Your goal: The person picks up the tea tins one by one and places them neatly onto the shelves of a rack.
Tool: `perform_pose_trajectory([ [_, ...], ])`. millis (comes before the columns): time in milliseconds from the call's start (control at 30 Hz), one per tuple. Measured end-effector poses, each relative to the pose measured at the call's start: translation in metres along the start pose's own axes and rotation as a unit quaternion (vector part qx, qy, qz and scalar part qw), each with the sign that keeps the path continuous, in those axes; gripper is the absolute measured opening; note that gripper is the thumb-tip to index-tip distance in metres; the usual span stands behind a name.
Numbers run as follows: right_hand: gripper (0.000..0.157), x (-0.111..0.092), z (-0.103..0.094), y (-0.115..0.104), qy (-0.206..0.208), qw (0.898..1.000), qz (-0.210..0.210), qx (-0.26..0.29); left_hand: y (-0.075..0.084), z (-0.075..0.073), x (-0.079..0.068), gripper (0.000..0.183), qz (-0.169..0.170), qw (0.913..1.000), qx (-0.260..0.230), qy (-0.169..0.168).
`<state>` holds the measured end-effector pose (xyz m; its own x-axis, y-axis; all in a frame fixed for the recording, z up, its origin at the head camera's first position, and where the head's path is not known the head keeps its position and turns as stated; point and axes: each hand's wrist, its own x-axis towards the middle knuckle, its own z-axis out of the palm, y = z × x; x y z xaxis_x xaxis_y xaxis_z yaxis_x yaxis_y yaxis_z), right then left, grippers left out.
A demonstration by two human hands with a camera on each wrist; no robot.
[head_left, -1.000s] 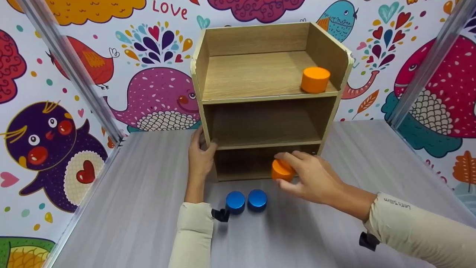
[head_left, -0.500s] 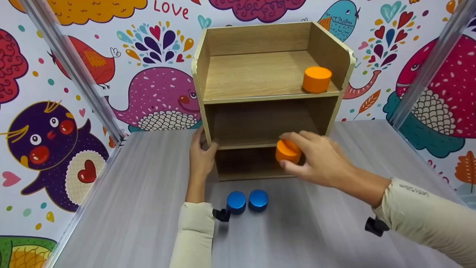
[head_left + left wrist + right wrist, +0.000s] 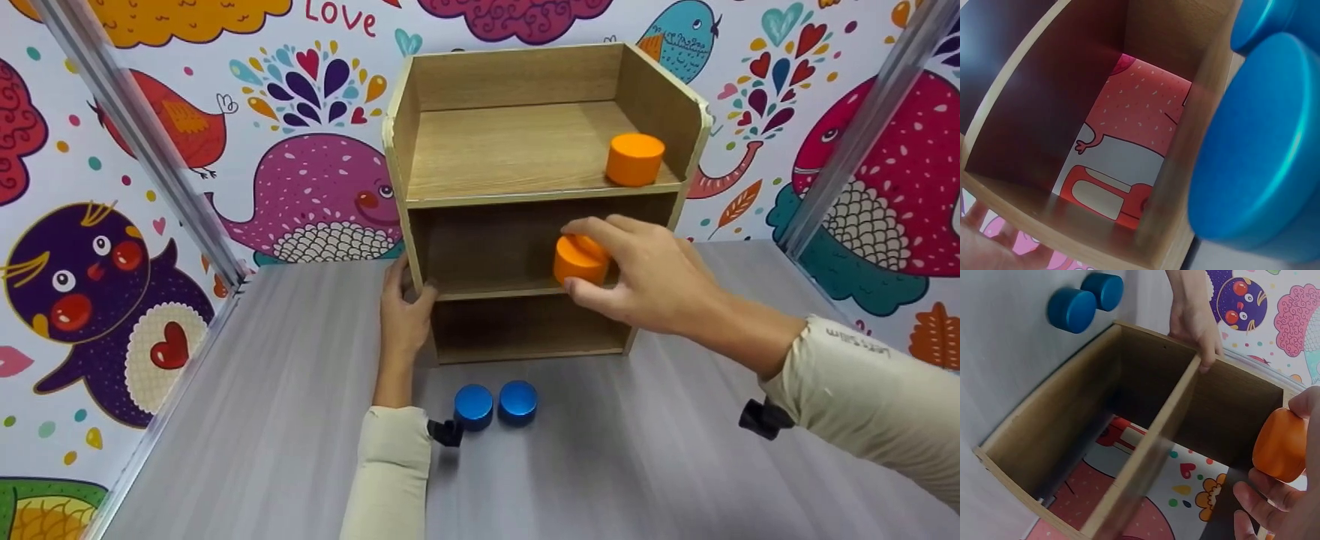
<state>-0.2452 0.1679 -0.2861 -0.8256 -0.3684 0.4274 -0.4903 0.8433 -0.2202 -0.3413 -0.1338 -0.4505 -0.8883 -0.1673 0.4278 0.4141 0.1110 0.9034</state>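
Cylinder pair [image 3: 474,405] before the shelf [image 3: 495,154]

Your count, by kind.
You have two orange cylinders [image 3: 635,161] [image 3: 577,266] and two blue cylinders [image 3: 473,407] [image 3: 517,403], four in all; one wooden shelf unit [image 3: 517,196], three levels [image 3: 510,154] [image 3: 487,259] [image 3: 517,337] to it; two hands [image 3: 405,315] [image 3: 649,274], both yours; two pale sleeves [image 3: 391,465] [image 3: 877,405]; two black clips [image 3: 446,433] [image 3: 765,418], one at each sleeve.
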Motion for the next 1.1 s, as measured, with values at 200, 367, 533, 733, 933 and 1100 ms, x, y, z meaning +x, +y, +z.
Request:
perform_pose_trajectory([
  [200, 0.054, 0.011, -0.008, -0.002, -0.007, 1.0, 0.013, 0.006, 0.001, 0.0, 0.0, 0.061, 0.006, 1.0, -0.001, -0.001],
  [367, 0.055, 0.021, -0.016, -0.002, -0.001, 1.0, 0.012, 0.005, 0.001, 0.0, 0.0, 0.061, 0.009, 1.0, -0.001, -0.003],
  [533, 0.054, 0.029, -0.023, -0.003, 0.004, 1.0, 0.015, 0.01, 0.001, 0.0, 0.0, 0.062, 0.004, 1.0, -0.004, 0.002],
  [733, 0.055, 0.035, -0.028, -0.004, 0.01, 1.0, 0.015, 0.013, 0.003, 0.001, 0.002, 0.062, -0.015, 0.9999, -0.006, 0.002],
  [933, 0.054, 0.041, -0.032, -0.004, 0.016, 1.0, 0.024, 0.005, 0.001, 0.0, 0.002, 0.061, -0.016, 0.9999, -0.005, 0.001],
  [1100, 0.054, 0.046, -0.036, -0.005, 0.018, 0.999, 0.033, 0.005, 0.001, -0.001, 0.001, 0.061, -0.008, 1.0, -0.005, -0.004],
])
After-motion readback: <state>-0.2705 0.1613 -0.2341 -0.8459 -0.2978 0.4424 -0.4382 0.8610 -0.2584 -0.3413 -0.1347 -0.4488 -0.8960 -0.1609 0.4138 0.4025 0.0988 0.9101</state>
